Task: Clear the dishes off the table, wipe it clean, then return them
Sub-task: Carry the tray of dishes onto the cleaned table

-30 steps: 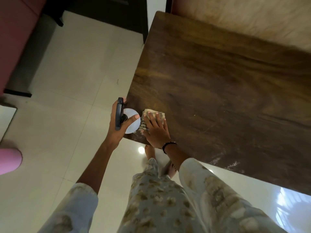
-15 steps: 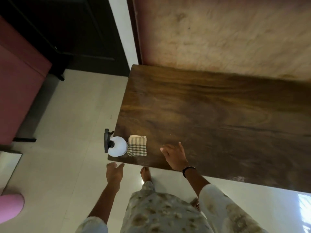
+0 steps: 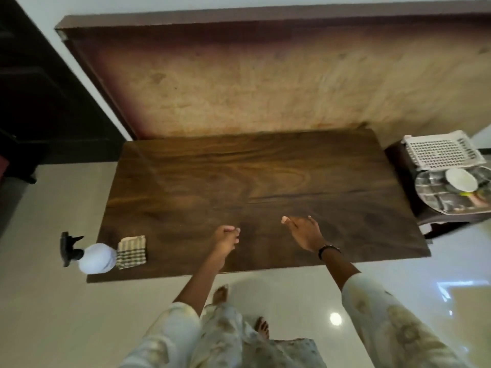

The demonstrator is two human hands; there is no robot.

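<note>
Dishes [image 3: 454, 189]: stacked on a dark side stand [image 3: 403, 166] just beside the right end of the table; a steel compartment tray [image 3: 435, 200], a white bowl [image 3: 461, 180] on it, and something yellow-green partly hidden behind. White plastic basket [image 3: 442, 152] directly behind them on the same stand.

Table [image 3: 260, 187]: dark wood, bare but for two items at the near left corner.

Checked cloth [image 3: 132, 251]: folded, lying flat, touching the spray bottle.

Spray bottle [image 3: 91, 257]: white body, black trigger head; it sits at the very corner, trigger projecting past the edge.

Left hand [image 3: 224, 241]: over the near table edge, fingers loosely curled, holding nothing.

Right hand [image 3: 304, 232]: over the table, fingers extended and relaxed, holding nothing; dark band at the wrist.

Risks, as judged:
- Bowl rests loose on the tray; lifting the stack tilted or one-handed could slide it off onto the tiled floor.
- Tray appears to overhang the stand's front; a knock while reaching could tip it.
- Bottle at the corner could be brushed off by a passing arm.
- Returned dishes set down on a damp surface may skid.
</note>
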